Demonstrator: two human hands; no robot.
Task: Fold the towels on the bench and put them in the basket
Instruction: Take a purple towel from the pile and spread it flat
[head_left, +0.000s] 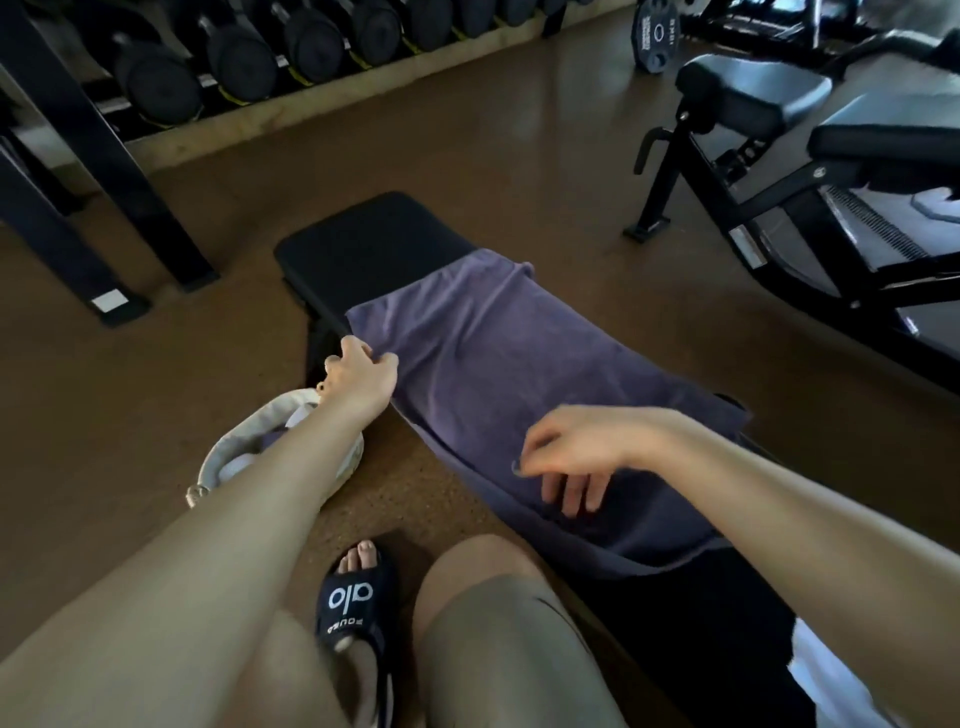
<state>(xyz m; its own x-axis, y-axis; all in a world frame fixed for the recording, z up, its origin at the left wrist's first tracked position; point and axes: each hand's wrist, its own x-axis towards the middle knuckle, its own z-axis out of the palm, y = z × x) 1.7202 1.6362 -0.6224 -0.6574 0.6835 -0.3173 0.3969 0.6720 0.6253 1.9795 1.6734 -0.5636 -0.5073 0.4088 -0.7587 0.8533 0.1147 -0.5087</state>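
I see the left hand (363, 376) pinching the purple towel (498, 374) at the bench's (374, 244) left edge. The right hand (576, 457) hovers loose-fingered, gripping nothing

A purple towel (498, 374) lies spread along the black counter (374, 244), its near end draping over the counter's edge. The left hand (363, 371) pinches the towel's left edge; the right hand (576, 457) hovers over the towel, fingers loosely curled. Left of the counter, a pale basket (228, 452) sits on the floor, holding light cloth.
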